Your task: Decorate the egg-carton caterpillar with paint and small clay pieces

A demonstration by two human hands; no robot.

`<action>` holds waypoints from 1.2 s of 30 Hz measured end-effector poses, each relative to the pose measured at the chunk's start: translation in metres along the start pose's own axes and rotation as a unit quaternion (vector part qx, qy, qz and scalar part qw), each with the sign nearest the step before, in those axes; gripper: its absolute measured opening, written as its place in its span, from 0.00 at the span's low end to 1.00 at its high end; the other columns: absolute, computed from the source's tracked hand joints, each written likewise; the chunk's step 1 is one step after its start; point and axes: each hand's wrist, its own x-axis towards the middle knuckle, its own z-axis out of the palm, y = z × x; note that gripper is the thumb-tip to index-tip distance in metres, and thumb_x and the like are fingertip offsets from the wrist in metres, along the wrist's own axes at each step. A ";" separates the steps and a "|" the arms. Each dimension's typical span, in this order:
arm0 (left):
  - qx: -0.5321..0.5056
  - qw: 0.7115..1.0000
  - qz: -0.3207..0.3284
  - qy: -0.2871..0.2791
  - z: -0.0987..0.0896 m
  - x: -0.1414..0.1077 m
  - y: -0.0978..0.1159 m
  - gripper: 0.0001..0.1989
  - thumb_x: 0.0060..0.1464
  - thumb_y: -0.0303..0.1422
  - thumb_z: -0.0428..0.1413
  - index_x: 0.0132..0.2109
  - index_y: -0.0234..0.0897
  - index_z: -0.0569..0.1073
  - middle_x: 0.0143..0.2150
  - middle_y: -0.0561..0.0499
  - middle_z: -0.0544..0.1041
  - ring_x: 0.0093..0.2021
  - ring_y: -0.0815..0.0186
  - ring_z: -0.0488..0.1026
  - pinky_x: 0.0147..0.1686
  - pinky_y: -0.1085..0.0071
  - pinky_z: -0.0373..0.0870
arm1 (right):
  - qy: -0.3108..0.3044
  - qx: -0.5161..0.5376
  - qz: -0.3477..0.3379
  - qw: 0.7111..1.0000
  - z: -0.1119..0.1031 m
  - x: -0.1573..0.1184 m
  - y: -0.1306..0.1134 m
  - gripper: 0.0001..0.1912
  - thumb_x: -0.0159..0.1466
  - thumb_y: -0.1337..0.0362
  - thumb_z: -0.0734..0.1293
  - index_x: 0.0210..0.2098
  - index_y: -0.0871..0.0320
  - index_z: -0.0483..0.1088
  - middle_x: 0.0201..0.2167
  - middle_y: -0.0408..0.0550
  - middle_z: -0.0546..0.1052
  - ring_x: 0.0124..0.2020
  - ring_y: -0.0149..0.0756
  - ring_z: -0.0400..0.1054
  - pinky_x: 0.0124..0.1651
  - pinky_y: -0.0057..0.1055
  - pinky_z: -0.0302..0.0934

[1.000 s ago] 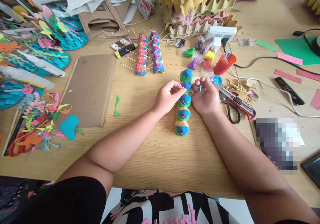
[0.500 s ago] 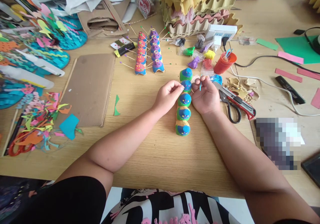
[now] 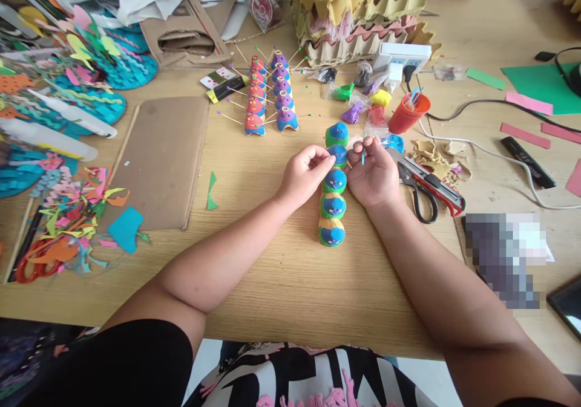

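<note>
A painted egg-carton caterpillar (image 3: 333, 206), blue and green with small faces on its bumps, lies lengthwise on the table between my hands. My left hand (image 3: 306, 174) is closed in a pinch at the left side of its second bump from the far end; whatever sits between those fingertips is too small to make out. Close by on the other side, my right hand (image 3: 374, 174) is palm up, fingers curled around a thin blue stick (image 3: 363, 156) that points downward. Its wrist rests near the scissors (image 3: 426, 210).
Two finished-looking caterpillars, one red (image 3: 255, 101) and one purple (image 3: 284, 101), stand farther back. An orange cup (image 3: 410, 113) of sticks, bags of coloured clay (image 3: 353, 112), a box cutter (image 3: 433, 183) and a power strip (image 3: 403, 56) lie right. Cardboard (image 3: 157, 159) and paper scraps (image 3: 82, 213) are left.
</note>
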 end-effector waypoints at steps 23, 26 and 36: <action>0.002 1.000 0.001 0.027 0.000 0.000 0.001 0.10 0.60 0.38 0.64 0.35 0.38 0.75 0.31 0.55 0.76 0.33 0.71 0.70 0.37 0.73 0.68 | 0.004 0.003 -0.002 1.000 0.002 -0.002 -0.001 0.18 0.68 0.47 0.72 0.30 0.51 0.66 0.28 0.37 0.73 0.30 0.30 0.70 0.37 0.31 0.72; -0.019 0.999 -0.006 0.036 0.000 0.002 -0.001 0.10 0.61 0.39 0.63 0.35 0.38 0.75 0.33 0.54 0.77 0.35 0.70 0.72 0.39 0.73 0.69 | 0.006 0.003 -0.003 1.000 0.001 -0.002 -0.001 0.18 0.67 0.48 0.72 0.30 0.51 0.67 0.28 0.37 0.73 0.30 0.30 0.70 0.38 0.31 0.72; -0.033 0.999 -0.009 0.036 0.001 0.001 -0.003 0.10 0.54 0.33 0.69 0.38 0.39 0.75 0.35 0.55 0.76 0.35 0.71 0.71 0.40 0.74 0.71 | 0.007 -0.013 -0.013 1.000 0.001 -0.002 -0.001 0.18 0.68 0.48 0.71 0.30 0.50 0.66 0.28 0.37 0.73 0.31 0.30 0.70 0.39 0.31 0.71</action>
